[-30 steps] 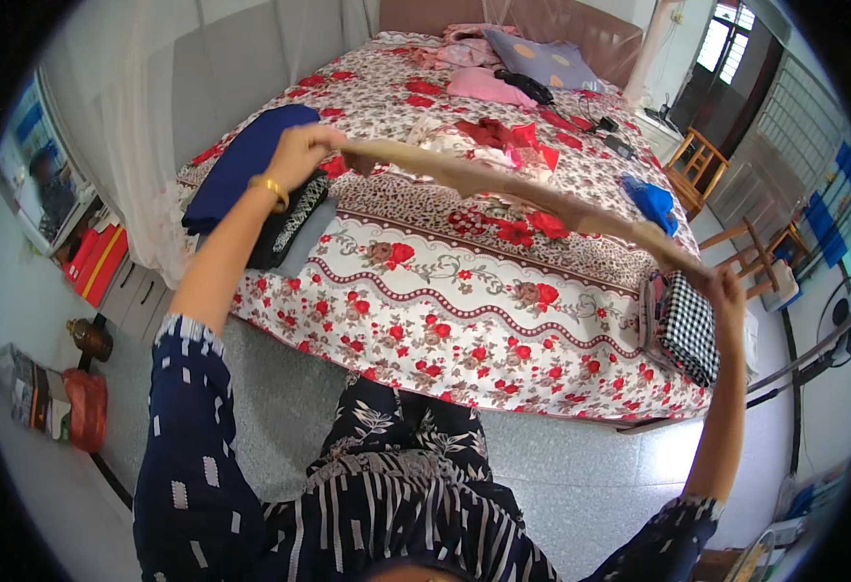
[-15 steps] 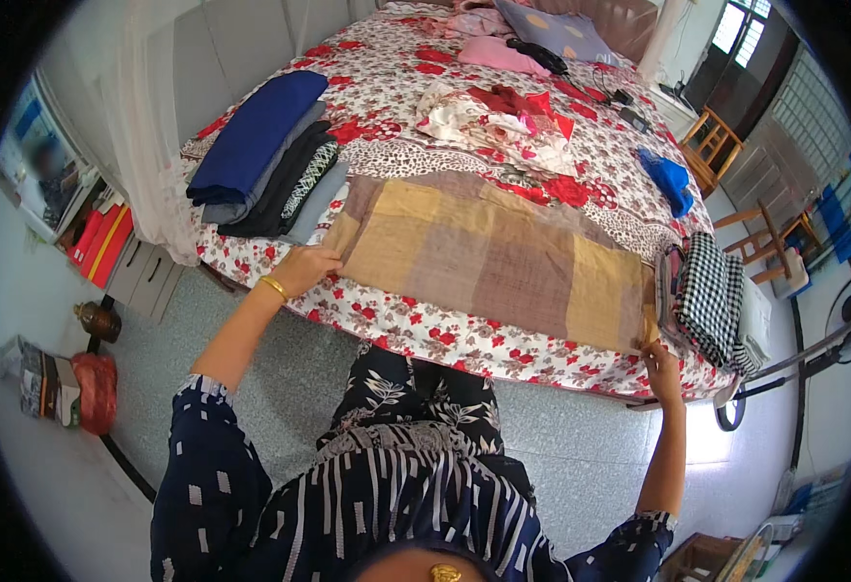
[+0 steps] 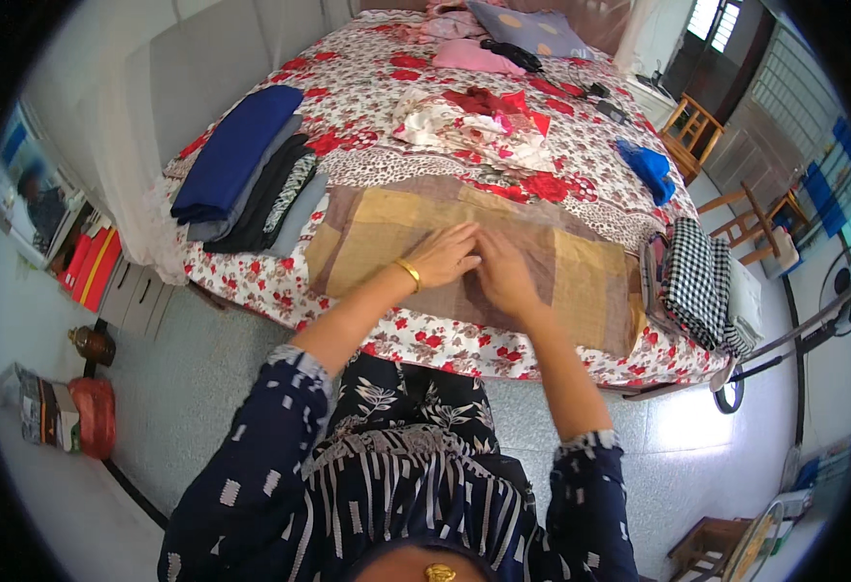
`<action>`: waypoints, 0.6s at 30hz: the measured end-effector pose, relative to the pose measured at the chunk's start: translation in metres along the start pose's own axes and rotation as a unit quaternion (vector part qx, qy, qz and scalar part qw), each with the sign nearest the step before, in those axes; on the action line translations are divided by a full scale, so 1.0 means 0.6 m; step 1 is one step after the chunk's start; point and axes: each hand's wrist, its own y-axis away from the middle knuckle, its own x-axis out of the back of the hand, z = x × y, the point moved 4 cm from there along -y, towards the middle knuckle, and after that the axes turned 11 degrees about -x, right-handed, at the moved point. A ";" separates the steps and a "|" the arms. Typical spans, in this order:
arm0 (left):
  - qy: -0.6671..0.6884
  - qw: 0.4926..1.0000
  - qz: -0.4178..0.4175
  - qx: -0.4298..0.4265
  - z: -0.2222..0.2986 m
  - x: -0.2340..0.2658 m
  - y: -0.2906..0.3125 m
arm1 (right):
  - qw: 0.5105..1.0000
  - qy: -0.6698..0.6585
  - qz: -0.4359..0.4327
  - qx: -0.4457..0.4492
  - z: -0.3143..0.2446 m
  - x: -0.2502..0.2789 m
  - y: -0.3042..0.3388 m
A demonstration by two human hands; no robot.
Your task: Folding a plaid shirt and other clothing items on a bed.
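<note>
Flat and open, palms down, the left hand (image 3: 443, 255) and the right hand (image 3: 505, 276) meet on the cloth (image 3: 464, 303), fingers stretched out and pinching nothing. Their fingertips come together near its middle; whether they touch each other, I cannot tell. Yellow and brown in broad blocks, the cloth lies spread directly under the hands, along the near edge of the bed. Its long axis runs left to right, crosswise to the person, with the right end slanting a little closer to the body. One short end points out past the left hand, the other past the right. Along its far side shows a darker brown strip.

Just beyond the left end, to the left of the hands, sits a row of folded clothes (image 3: 236, 155) in blue, black and grey. Just beside the right end, to the right of the hands, is a folded checked cloth (image 3: 694, 281), with a white cloth (image 3: 745, 303) farther out. Ahead of the hands lies a crumpled heap (image 3: 474, 131) in white and red; ahead and to the right, a blue bundle (image 3: 647, 173). Farthest ahead are a pink pillow (image 3: 474, 55) and a grey pillow (image 3: 532, 31). Flowered bedspread (image 3: 489, 364) shows between the cloth and the body.
</note>
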 end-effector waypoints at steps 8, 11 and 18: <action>-0.091 0.961 -0.111 0.234 -0.122 0.005 0.084 | 0.920 0.282 -0.056 -0.268 0.231 0.068 0.077; -0.086 0.948 -0.077 0.296 -0.206 0.025 0.148 | 0.890 0.232 -0.043 -0.389 0.312 0.117 0.124; -0.130 0.886 -0.036 0.443 -0.246 0.075 0.184 | 0.851 0.258 -0.030 -0.456 0.334 0.139 0.140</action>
